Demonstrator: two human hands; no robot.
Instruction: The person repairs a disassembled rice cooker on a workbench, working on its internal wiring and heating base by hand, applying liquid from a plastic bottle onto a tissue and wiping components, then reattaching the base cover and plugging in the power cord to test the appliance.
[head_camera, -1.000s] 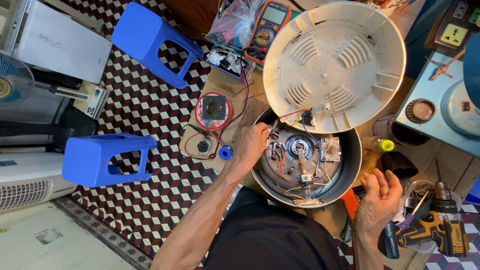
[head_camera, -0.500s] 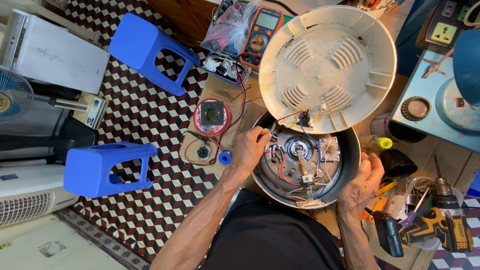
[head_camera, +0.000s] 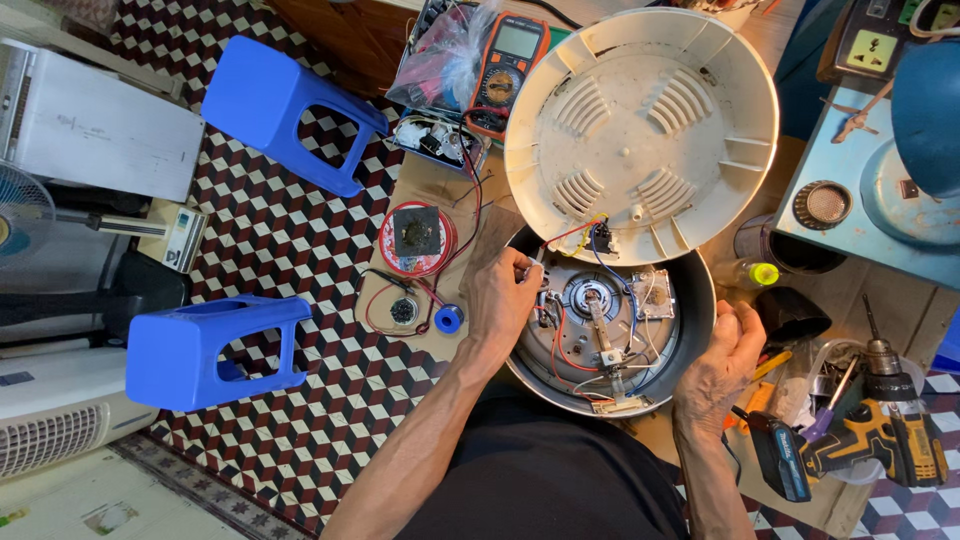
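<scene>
Left hand (head_camera: 503, 295) pinching wires, right hand (head_camera: 722, 355) gripping cooker rim (head_camera: 700, 300), multimeter (head_camera: 508, 68) behind

Both hands rest on the opened round cooker body (head_camera: 610, 330), the left hand (head_camera: 503, 300) fingering its wiring, the right hand (head_camera: 722, 352) gripping its rim, beneath the detached cream base plate (head_camera: 640, 130).
</scene>
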